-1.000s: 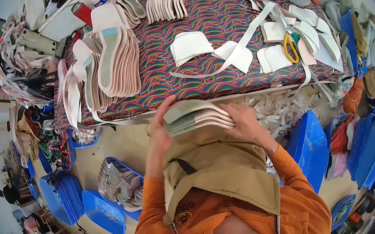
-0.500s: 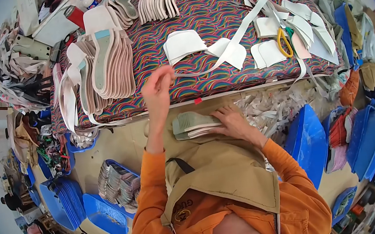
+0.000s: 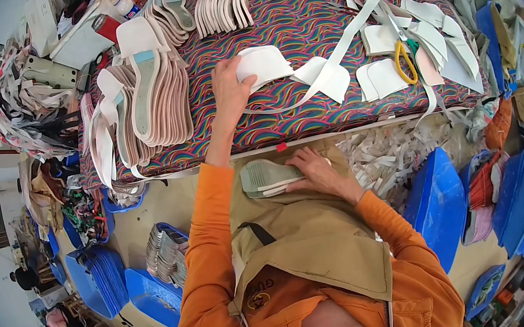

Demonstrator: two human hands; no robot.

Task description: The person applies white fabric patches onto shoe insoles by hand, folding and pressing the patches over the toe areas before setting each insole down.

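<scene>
My left hand point(image 3: 231, 87) reaches onto the patterned table and pinches the left edge of a small stack of white curved pieces point(image 3: 264, 65). On my lap, over the tan apron point(image 3: 303, 224), lies a short stack of grey-green insoles point(image 3: 269, 177). My right hand point(image 3: 320, 173) rests on the right end of that stack and holds it, its fingers pressed together. More white pieces point(image 3: 382, 79) and yellow-handled scissors point(image 3: 405, 64) lie farther right on the table.
Rows of insoles point(image 3: 165, 103) stand at the table's left. White strips point(image 3: 351, 36) cross its cloth point(image 3: 207, 51). Blue bins point(image 3: 436, 206) stand on the floor on both sides, and white scraps point(image 3: 383, 154) lie below the table's front edge.
My left hand has left the insoles, moved up over the table and taken hold of the white pieces. The insole stack has been lowered onto my lap under my right hand.
</scene>
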